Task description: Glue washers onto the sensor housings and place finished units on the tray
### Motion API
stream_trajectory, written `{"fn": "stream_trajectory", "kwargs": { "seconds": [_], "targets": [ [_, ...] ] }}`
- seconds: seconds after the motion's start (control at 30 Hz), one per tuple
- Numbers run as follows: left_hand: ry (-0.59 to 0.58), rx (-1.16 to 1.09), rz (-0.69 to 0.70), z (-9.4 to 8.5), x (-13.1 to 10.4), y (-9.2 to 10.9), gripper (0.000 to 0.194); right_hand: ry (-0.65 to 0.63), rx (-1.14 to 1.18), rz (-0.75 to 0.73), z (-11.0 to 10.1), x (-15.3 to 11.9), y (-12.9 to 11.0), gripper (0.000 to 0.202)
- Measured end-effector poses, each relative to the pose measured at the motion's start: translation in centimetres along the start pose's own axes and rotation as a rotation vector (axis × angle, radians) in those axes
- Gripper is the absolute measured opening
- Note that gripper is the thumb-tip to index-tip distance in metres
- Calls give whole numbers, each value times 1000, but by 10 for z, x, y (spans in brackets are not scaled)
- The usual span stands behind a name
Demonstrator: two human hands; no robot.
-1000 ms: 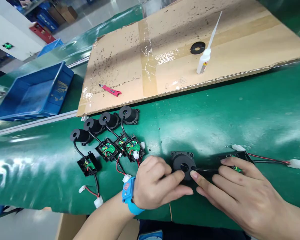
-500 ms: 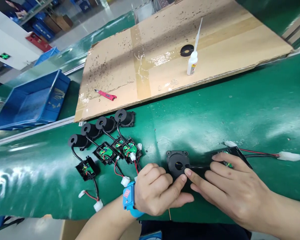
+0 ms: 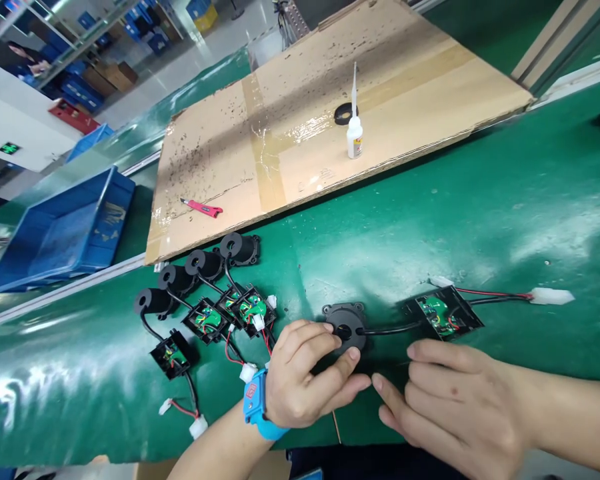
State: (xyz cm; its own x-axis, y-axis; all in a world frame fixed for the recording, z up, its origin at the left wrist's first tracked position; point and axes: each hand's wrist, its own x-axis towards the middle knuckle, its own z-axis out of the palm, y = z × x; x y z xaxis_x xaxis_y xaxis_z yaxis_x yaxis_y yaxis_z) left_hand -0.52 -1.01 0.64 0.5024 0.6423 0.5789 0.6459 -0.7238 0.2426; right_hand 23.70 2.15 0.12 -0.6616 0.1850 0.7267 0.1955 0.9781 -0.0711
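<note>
My left hand (image 3: pixel 313 377), with a blue wrist strap (image 3: pixel 257 403), grips the near left side of a black cylindrical housing (image 3: pixel 349 319). Its index fingertip rests on the housing's top face, beside the centre hole. From that face a black cable (image 3: pixel 393 329) runs right to an open black box (image 3: pixel 463 320) with a green circuit board (image 3: pixel 437 313) inside. Red and black wires lead on to a white connector (image 3: pixel 553 296). Just below the box and cable, my right hand (image 3: pixel 455 400) hovers with nothing visible in it, index finger stretched toward my left thumb.
On the left lie several similar housings (image 3: pixel 205 265) wired to open boxes (image 3: pixel 173 353). Behind, a cardboard sheet (image 3: pixel 310 173) bears a red utility knife (image 3: pixel 203 208), a white long-nozzled bottle (image 3: pixel 355 140) and a black ring (image 3: pixel 343 115). A blue bin (image 3: pixel 60 230) stands far left.
My right hand has drawn back from the cable and box, leaving both uncovered. My left fingers have closed in around the housing's left side. The camera view has shifted slightly.
</note>
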Motion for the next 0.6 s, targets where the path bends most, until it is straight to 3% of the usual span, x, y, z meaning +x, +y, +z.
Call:
{"fn": "stream_trajectory", "kwargs": {
  "seconds": [0.17, 0.37, 0.6],
  "targets": [
    [-31, -31, -22, -1, 0, 0, 6, -42, 61, -55, -1, 0, -4, 15],
    [-51, -12, -30, -1, 1, 0, 11, -46, 30, -124, -2, -8, -11, 12],
    [-67, 35, -21, 0, 4, -1, 9, 41, 52, -172, 23, -46, -37, 23]
  ]
}}
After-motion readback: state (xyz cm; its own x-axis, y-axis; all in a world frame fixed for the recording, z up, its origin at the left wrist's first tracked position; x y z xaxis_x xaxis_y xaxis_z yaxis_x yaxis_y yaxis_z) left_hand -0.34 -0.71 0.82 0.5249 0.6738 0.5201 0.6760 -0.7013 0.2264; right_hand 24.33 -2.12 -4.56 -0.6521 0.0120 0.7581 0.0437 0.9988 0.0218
